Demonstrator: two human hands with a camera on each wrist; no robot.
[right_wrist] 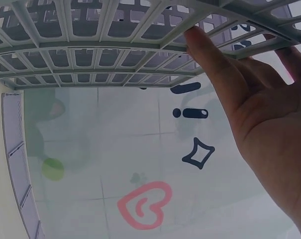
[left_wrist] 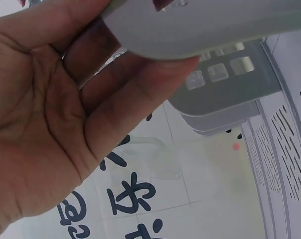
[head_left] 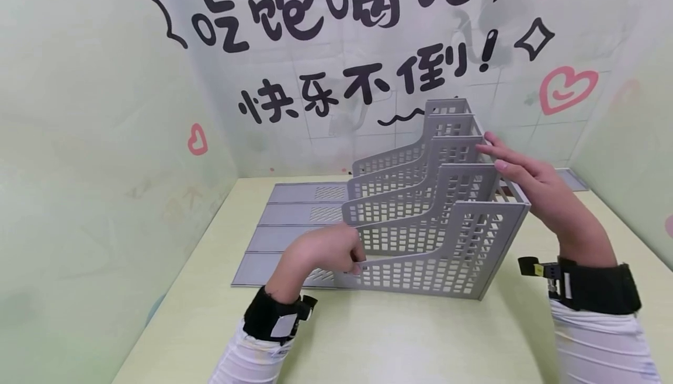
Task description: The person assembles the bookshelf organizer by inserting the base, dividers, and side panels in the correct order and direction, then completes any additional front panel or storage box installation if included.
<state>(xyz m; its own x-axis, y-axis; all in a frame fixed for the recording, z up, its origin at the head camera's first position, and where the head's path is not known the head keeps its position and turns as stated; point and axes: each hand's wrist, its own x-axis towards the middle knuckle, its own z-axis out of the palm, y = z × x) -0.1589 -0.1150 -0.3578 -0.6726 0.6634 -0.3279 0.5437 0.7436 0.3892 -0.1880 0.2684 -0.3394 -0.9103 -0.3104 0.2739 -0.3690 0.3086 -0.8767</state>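
A grey plastic file rack (head_left: pixel 502 255) stands on the table, with several upright perforated dividers in a row, low at the left and tall at the right. My left hand (head_left: pixel 328 248) pinches the low left end of the nearest divider (left_wrist: pixel 230 30); in the left wrist view the thumb lies along its rounded corner. At the rack's tall right side, my right hand (head_left: pixel 547 191) rests its extended fingers on the upper edge. The right wrist view shows one digit touching the slatted back (right_wrist: pixel 105 46), while the other fingers are partly hidden behind the bars.
Flat grey slotted panels (head_left: pixel 263 239) lie on the pale table (head_left: pixel 399 343) left of the dividers. Another flat grey strip (head_left: pixel 574 179) lies at the back right. A printed wall sheet (head_left: pixel 326 138) stands close behind the rack, with side walls left and right.
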